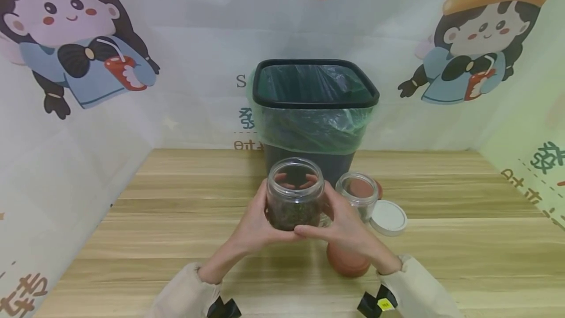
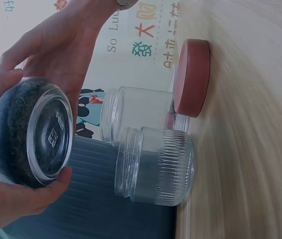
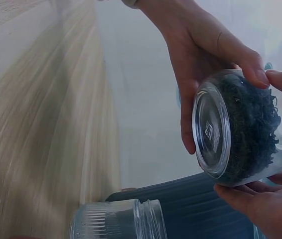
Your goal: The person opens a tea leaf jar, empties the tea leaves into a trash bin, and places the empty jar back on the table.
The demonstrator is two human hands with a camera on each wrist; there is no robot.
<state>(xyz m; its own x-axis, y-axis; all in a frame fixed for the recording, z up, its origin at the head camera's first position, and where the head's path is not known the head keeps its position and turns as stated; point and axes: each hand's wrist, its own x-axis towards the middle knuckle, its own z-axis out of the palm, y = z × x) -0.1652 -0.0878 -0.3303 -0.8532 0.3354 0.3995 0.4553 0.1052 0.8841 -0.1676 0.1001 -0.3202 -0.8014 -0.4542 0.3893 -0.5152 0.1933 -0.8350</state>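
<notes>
Both hands hold up an open glass jar (image 1: 295,205), upright and raised over the table. Dark, curled dried leaves (image 3: 253,129) that look like tea fill much of it. My left hand (image 1: 256,225) grips its left side, and my right hand (image 1: 344,222) the right; the thumbs meet at the near side. The jar's round glass base (image 2: 50,137) shows from below in the left wrist view. Beyond the right hand stands a lidless clear jar (image 1: 359,202). A ribbed clear jar (image 2: 156,172), mostly hidden by the right hand in the head view, stands beside it.
A dark bin (image 1: 309,158) with a green liner (image 1: 309,129) stands behind the held jar, against the patterned backdrop. A reddish lid (image 1: 348,261) lies under the right forearm. A white lid (image 1: 388,217) and another reddish lid (image 1: 379,189) lie by the clear jar.
</notes>
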